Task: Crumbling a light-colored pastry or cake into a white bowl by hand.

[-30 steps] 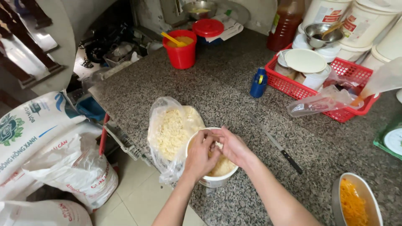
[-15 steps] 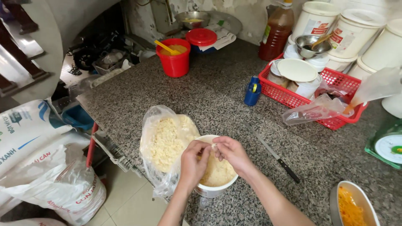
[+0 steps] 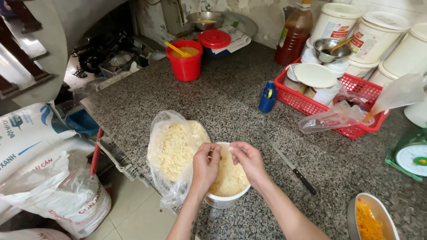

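Observation:
A white tub (image 3: 224,201) filled with pale yellow crumbly food stands near the front edge of the granite counter (image 3: 231,93). My left hand (image 3: 205,166) and my right hand (image 3: 247,161) are both over the tub, fingers pinched together on bits of the crumbly food between them. Just left of the tub lies an open clear plastic bag (image 3: 171,151) holding more of the same pale crumbs, touching the tub's side.
A black-handled knife (image 3: 290,164) lies right of the tub. A red basket (image 3: 342,95) with bowls, a blue bottle (image 3: 267,97), a red bucket (image 3: 186,60), white pails, a green scale (image 3: 411,158) and a bowl of orange shreds (image 3: 371,218) stand around. Sacks (image 3: 40,178) sit on the floor.
Both hands have lifted slightly from the tub's contents and drawn together above it. The view has shifted a little; tub and bag stay in place.

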